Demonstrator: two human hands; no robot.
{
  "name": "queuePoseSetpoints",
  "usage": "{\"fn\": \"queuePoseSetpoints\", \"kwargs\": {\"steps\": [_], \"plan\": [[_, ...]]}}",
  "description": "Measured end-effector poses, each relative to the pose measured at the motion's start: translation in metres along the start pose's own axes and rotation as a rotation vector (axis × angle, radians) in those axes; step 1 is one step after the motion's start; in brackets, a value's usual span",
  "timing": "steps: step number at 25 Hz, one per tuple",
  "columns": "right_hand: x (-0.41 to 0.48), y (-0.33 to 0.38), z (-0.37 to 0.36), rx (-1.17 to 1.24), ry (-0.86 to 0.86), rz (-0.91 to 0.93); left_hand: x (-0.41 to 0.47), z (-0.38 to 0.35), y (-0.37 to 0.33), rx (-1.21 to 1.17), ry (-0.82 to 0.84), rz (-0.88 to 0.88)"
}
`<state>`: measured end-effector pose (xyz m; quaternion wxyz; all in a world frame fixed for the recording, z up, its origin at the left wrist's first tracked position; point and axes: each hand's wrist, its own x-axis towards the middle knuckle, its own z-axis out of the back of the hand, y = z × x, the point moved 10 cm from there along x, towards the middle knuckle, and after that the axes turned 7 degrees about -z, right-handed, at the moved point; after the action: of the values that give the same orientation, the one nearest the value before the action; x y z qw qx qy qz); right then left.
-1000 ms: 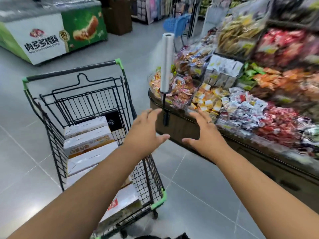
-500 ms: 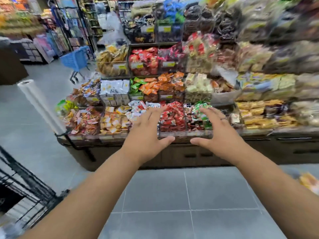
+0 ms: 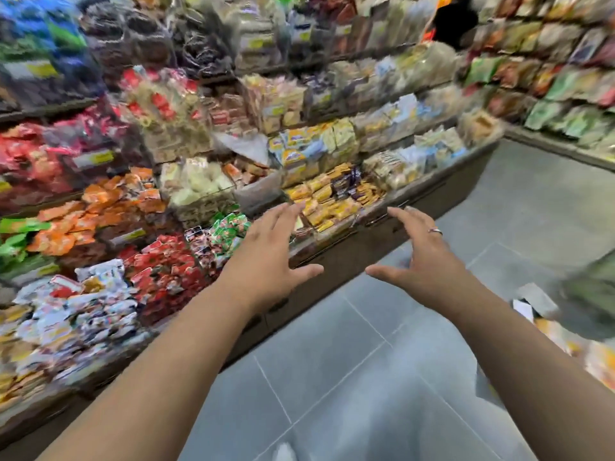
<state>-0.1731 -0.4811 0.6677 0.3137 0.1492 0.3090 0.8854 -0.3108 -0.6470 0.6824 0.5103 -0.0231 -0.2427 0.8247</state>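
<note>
— How many hands were out?
— Two. The left hand [image 3: 266, 261] and the right hand [image 3: 422, 261] hovered apart, fingers [image 3: 279, 216] spread, holding nothing. One ring [image 3: 435, 231] sat on the right.
— And the snacks?
— The yellow packets [image 3: 327, 202] lay on the shelf [image 3: 366, 247], lowest tier, just beyond both hands. They were too blurred to count.
</note>
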Motion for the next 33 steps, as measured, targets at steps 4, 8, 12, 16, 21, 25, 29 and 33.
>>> {"fn": "queuePoseSetpoints", "kwargs": {"steps": [4,8,12,16,21,25,29,33], "plan": [[0.036,-0.043,0.034,-0.025,-0.155,-0.116,0.086,-0.027,-0.010,-0.056,0.083,-0.150],[0.055,-0.084,0.068,-0.027,-0.317,-0.251,0.163,-0.058,-0.032,-0.059,0.176,-0.318],[0.055,-0.138,0.100,-0.012,-0.423,-0.391,0.221,-0.097,-0.060,-0.086,0.245,-0.432],[0.058,-0.208,0.131,-0.037,-0.490,-0.518,0.277,-0.151,-0.113,-0.138,0.311,-0.540],[0.078,-0.298,0.185,-0.039,-0.547,-0.617,0.348,-0.217,-0.196,-0.179,0.372,-0.634],[0.083,-0.369,0.245,-0.040,-0.611,-0.676,0.400,-0.263,-0.279,-0.209,0.388,-0.721],[0.080,-0.427,0.291,-0.054,-0.654,-0.748,0.440,-0.307,-0.350,-0.207,0.447,-0.787],[0.076,-0.490,0.309,-0.032,-0.673,-0.891,0.483,-0.366,-0.413,-0.201,0.505,-0.893]]}}
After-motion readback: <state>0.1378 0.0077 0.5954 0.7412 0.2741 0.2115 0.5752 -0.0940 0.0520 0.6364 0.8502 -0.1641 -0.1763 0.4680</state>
